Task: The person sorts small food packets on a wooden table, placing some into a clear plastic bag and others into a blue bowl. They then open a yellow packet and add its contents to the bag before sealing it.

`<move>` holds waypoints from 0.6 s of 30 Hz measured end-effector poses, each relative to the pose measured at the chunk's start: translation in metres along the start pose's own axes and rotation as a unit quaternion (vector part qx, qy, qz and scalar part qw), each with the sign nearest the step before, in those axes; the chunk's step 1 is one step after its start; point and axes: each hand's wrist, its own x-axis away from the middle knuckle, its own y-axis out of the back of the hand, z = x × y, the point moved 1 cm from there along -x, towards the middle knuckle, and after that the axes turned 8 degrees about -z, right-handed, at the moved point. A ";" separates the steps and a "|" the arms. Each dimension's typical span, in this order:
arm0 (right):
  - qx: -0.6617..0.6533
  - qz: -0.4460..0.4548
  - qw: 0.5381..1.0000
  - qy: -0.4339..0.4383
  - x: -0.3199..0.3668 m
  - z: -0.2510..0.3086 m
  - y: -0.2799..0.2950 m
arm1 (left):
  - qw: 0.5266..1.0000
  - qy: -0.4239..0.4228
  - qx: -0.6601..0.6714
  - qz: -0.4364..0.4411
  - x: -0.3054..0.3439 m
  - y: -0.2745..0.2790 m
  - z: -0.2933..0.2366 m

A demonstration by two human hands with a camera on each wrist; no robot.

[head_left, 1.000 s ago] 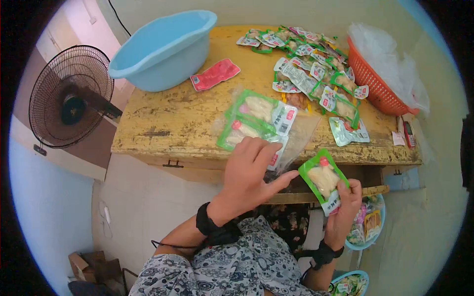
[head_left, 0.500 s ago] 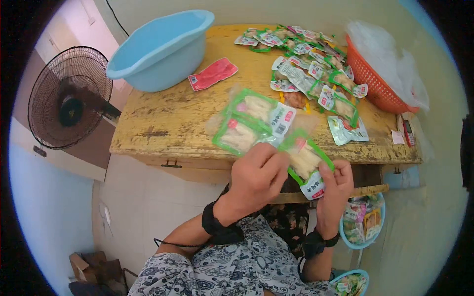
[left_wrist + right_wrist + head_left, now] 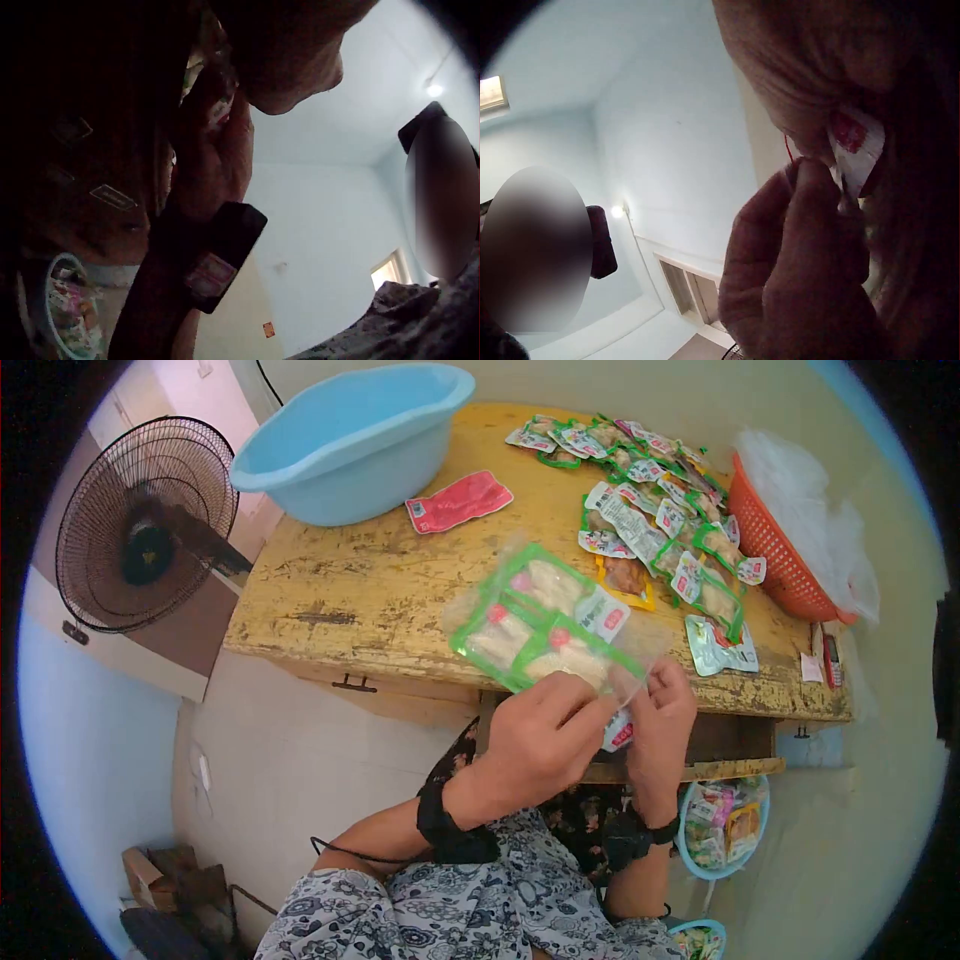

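Observation:
A clear plastic bag (image 3: 650, 645) lies at the table's front edge with green-edged food packets in it. Two packets (image 3: 548, 585) with pale contents lie flat side by side. A third packet (image 3: 568, 653) is nearer me, within the bag's mouth, its white printed end (image 3: 618, 732) jutting out between my hands. My left hand (image 3: 545, 732), fingers curled, pinches the bag's near edge; the pinch shows in the right wrist view, beside the packet's white-and-red corner (image 3: 859, 142). With thumb and fingers my right hand (image 3: 662, 715) grips the bag's right edge.
A blue basin (image 3: 350, 450) and a red packet (image 3: 458, 502) occupy the table's left. Behind the bag are heaped packets (image 3: 640, 510), a silver packet (image 3: 722, 647) and a red basket (image 3: 785, 545). Below, an open drawer (image 3: 720, 768) and a tub of packets (image 3: 722, 825); a fan (image 3: 145, 525) stands left.
The third packet has gone leftward from my right hand's hold into the bag beside the other two. My right hand has shifted from that packet to the bag's edge; my left fingers have curled.

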 end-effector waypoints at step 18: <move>0.093 0.056 0.993 -0.050 0.005 0.008 0.008 | 0.998 0.043 0.054 -0.015 0.007 0.009 0.008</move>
